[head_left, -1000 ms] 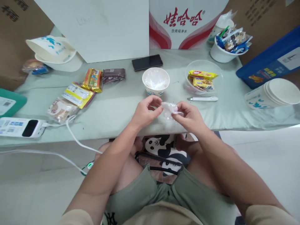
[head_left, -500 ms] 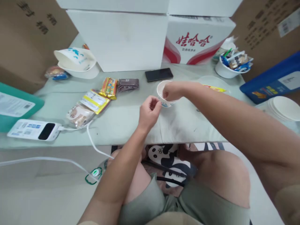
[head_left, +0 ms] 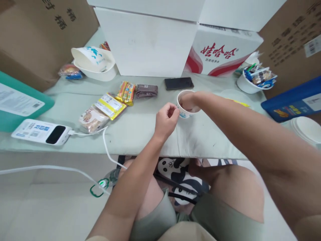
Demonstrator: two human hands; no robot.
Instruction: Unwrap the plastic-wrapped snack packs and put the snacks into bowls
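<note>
A small white paper cup (head_left: 185,114) with blue print stands on the cloth-covered table in front of me. My right hand (head_left: 190,101) reaches down into it from the right; its fingertips and whatever they may touch are hidden by the cup. At the cup's left side is my left hand (head_left: 167,117), fingers curled and thumb and fingertips pinched against the cup's edge. Just behind the cup lies a dark phone (head_left: 178,83). Left of it are a brown wrapped packet (head_left: 146,90) and yellow-orange snack packets (head_left: 126,92).
A yellow-white packet (head_left: 110,105) and a clear snack bag (head_left: 92,118) lie left, near a white power bank (head_left: 41,131) with a cable. White boxes (head_left: 150,43) stand behind. Tubs (head_left: 107,74) and a bowl of wrapped snacks (head_left: 247,84) stand at the sides.
My view has shifted, so the table things appear farther right. Both hands stay at the cup, the right one still inside it, with little visible change in their pose.
</note>
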